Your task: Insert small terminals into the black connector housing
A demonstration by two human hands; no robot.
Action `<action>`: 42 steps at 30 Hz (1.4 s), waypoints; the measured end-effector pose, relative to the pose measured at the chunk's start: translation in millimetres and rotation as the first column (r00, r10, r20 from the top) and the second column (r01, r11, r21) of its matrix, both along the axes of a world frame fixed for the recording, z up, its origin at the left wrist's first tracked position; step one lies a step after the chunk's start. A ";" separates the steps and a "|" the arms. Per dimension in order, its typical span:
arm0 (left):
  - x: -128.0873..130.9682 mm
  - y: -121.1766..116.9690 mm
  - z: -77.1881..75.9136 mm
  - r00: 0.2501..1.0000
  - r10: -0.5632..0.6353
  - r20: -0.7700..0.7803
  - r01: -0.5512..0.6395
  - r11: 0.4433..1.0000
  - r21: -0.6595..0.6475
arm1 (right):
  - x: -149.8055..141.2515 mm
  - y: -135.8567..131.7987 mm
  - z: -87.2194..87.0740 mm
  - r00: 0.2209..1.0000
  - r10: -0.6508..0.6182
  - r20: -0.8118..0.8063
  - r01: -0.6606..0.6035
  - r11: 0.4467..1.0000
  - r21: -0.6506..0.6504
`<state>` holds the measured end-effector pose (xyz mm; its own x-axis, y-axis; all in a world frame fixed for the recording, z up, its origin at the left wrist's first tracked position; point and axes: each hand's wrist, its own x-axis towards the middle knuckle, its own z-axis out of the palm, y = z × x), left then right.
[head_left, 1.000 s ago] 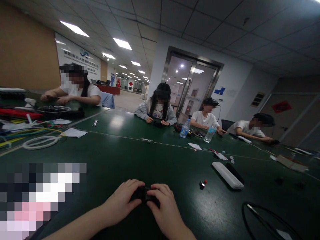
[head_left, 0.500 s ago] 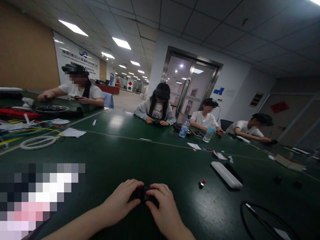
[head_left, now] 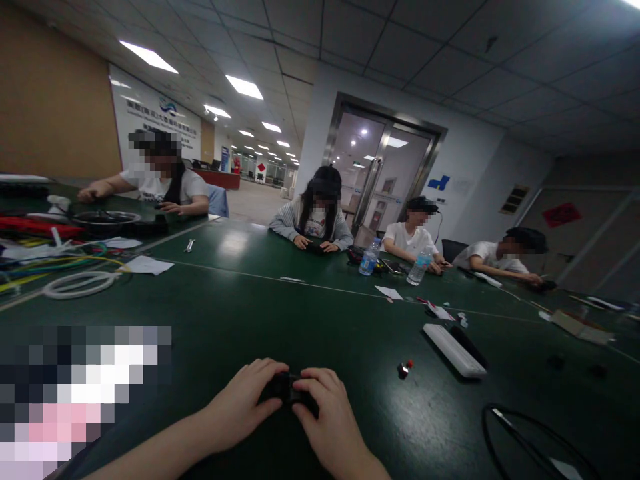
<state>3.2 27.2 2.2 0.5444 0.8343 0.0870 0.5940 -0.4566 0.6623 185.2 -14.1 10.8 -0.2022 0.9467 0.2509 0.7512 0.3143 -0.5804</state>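
Black device [head_left: 287, 387] sits between the two hands, low over the green table [head_left: 215, 327], its shape mostly covered by fingers; whether it touches the surface I cannot tell. The left hand [head_left: 247, 402] is partly closed, gripping the device's left end with thumb nearest the wearer and fingers over the far side. The right hand [head_left: 327, 410] is curled in the same way around the right end, its fingertips close to the middle.

Off to the right of the right hand lies a looped black cable [head_left: 487, 433]. Ahead and right of that hand are a small metallic part [head_left: 403, 371] with a red piece beside it, then a long white case [head_left: 454, 350] with a dark object along its far side.

Beyond the left hand, well to its left, are a coil of white tubing [head_left: 80, 285], a sheet of paper [head_left: 149, 265] and a tangle of coloured wires [head_left: 55, 263]; farther ahead lies a wrench [head_left: 189, 246]. Ahead of the right hand, past a paper slip [head_left: 389, 292], two water bottles [head_left: 369, 259] stand upright. Farthest out, four people in dark headgear sit around the table, hands on or near it.
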 end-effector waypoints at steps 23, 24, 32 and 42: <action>-2.4 1.7 -5.5 1.000 0.021 0.016 -0.021 0.999 -0.029 | 0.6 3.2 -8.2 0.999 -0.019 -0.045 0.019 1.000 0.003; -2.2 2.0 -6.1 1.000 0.019 0.014 -0.019 1.000 -0.024 | 0.5 3.5 -8.4 0.999 -0.019 -0.049 0.019 1.000 0.004; -1.1 3.4 -5.9 1.000 -0.001 0.011 0.001 1.000 -0.011 | 0.5 3.3 -8.6 0.998 -0.023 -0.061 0.023 1.000 0.002; -1.3 1.3 -0.2 1.000 0.007 0.002 -0.006 0.999 -0.034 | -0.5 2.8 -3.6 1.000 -0.025 -0.005 0.025 0.999 -0.043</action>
